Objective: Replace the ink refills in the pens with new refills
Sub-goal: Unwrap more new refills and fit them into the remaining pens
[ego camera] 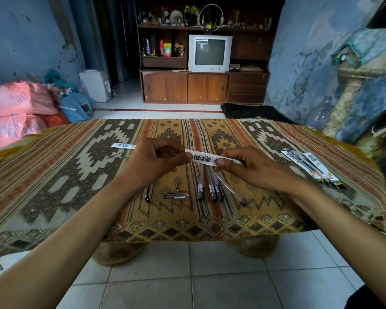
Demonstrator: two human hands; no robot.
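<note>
A white refill packet with a barcode [204, 157] is held above the table between both hands. My left hand [156, 161] pinches its left end and my right hand [245, 169] pinches its right part. Below the hands several pens [212, 186] lie side by side on the patterned tablecloth [76, 170]. A pen barrel [149, 192] and a short pen part [176, 195] lie to their left. A thin bare refill [120, 157] and an empty packet [123, 146] lie further left. Several unopened refill packets [310, 167] lie at the right.
The low table's near edge [187, 230] is just past my forearms, over a tiled floor. Pink bags [16, 110] are piled at the far left. A TV cabinet [205, 85] stands behind the table, and a pillar [348, 90] at the right.
</note>
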